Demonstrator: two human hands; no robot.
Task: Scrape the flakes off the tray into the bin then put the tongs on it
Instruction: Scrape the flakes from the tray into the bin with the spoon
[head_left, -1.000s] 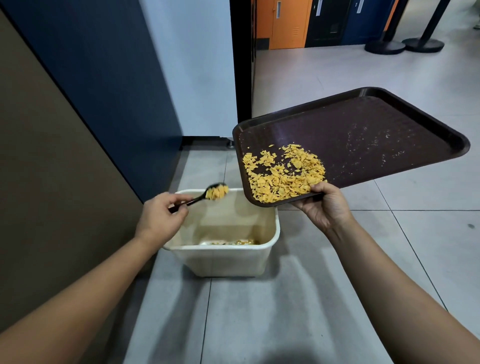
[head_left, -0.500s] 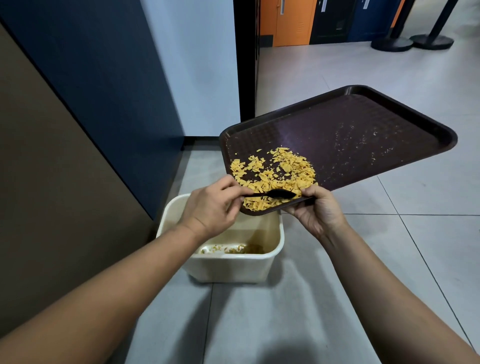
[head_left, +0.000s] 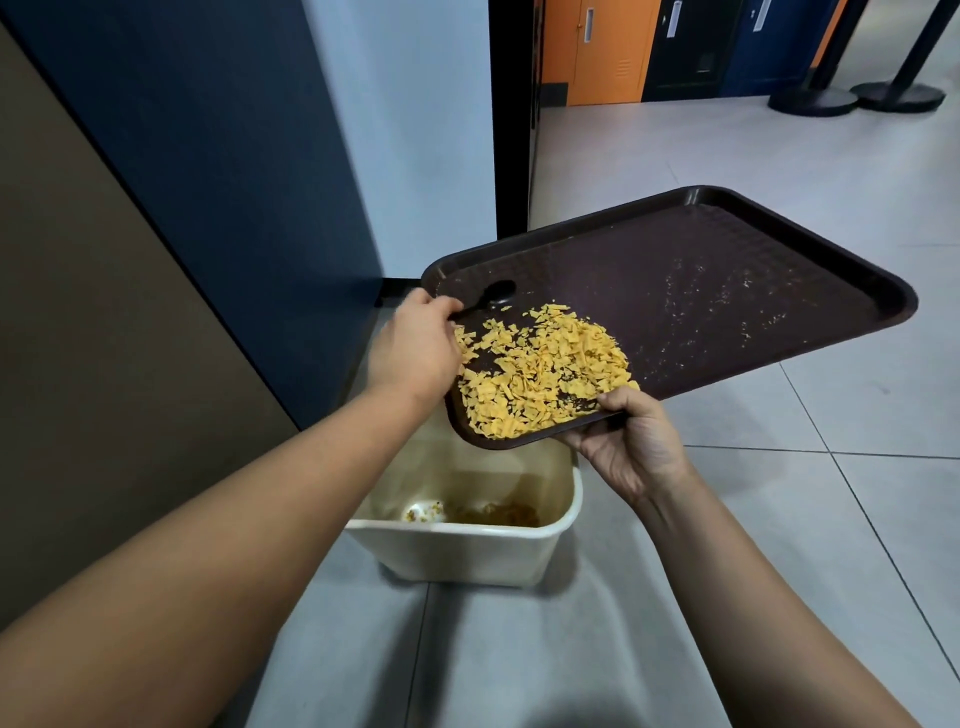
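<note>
Flakes (head_left: 543, 371) heap on tilted tray (head_left: 727, 291) gripped by right hand (head_left: 631, 447); left hand (head_left: 415, 353) pinches black spoon (head_left: 491, 296).

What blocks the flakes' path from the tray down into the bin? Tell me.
Nothing visible does. The flakes lie heaped at the low near corner of the tilted tray, which hangs over the open bin. The left hand holds the black utensil behind the heap, on the tray's upper side.
</note>
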